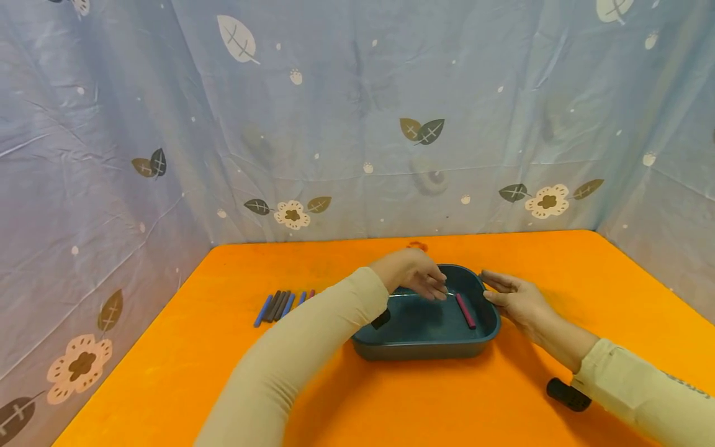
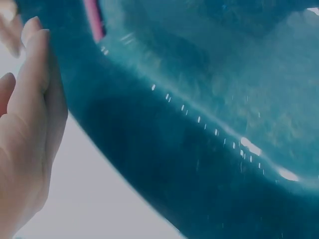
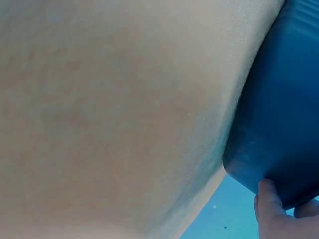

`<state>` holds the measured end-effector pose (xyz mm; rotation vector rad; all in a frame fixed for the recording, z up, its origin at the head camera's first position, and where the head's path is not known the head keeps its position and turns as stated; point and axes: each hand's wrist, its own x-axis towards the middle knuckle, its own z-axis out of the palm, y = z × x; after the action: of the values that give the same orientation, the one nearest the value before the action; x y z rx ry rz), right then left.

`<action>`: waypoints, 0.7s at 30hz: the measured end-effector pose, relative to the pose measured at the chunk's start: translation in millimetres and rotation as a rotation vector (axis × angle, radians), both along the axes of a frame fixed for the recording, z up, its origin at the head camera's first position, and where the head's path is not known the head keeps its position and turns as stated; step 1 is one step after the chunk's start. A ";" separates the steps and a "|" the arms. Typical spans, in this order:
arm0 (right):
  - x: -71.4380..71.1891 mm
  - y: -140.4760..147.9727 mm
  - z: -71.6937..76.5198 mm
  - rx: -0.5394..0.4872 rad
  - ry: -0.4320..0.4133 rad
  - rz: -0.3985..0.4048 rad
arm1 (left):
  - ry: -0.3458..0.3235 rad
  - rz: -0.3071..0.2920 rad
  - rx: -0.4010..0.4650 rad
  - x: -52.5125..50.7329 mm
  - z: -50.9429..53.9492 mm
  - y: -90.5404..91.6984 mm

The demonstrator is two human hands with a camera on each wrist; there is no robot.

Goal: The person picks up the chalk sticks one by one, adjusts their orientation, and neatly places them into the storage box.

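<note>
A dark teal basin (image 1: 424, 351) with rounded corners sits on the orange table. Inside it, toward the right end, lies a magenta stick (image 1: 466, 311) resembling a crayon. My left hand (image 1: 420, 275) hovers over the basin's far side, fingers extended and angled down, with nothing visible in it. In the left wrist view its straight fingers lie close together, apart from the magenta stick (image 2: 93, 20). My right hand (image 1: 519, 304) touches the basin's right end from outside, fingers fairly straight. In the right wrist view, a fingertip meets the basin's outer wall (image 3: 279, 124).
Left of the basin, several blue, dark grey and reddish sticks (image 1: 274, 305) lie in a row, partly covered by my left sleeve (image 1: 313, 341). Patterned curtain (image 1: 363, 143) surrounds the orange table (image 1: 184, 347) at the back and sides.
</note>
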<state>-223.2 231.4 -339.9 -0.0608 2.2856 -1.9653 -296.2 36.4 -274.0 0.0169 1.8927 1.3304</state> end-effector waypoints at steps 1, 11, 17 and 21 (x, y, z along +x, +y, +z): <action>0.3 0.2 0.1 0.003 -0.002 0.002 | 0.012 0.005 0.009 0.6 3.0 -3.9; 2.1 -0.6 -0.1 0.010 -0.015 0.010 | 0.104 -0.030 0.028 14.1 14.9 -49.0; 1.4 0.1 0.1 -0.014 0.001 0.017 | 0.119 -0.044 0.059 19.7 18.2 -72.1; 0.3 0.3 -0.1 -0.010 -0.001 0.022 | 0.113 -0.017 0.073 21.9 14.9 -88.1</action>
<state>-222.9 231.7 -340.0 -0.0858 2.2654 -1.9656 -274.3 -51.7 -259.1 0.1478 1.9323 1.4129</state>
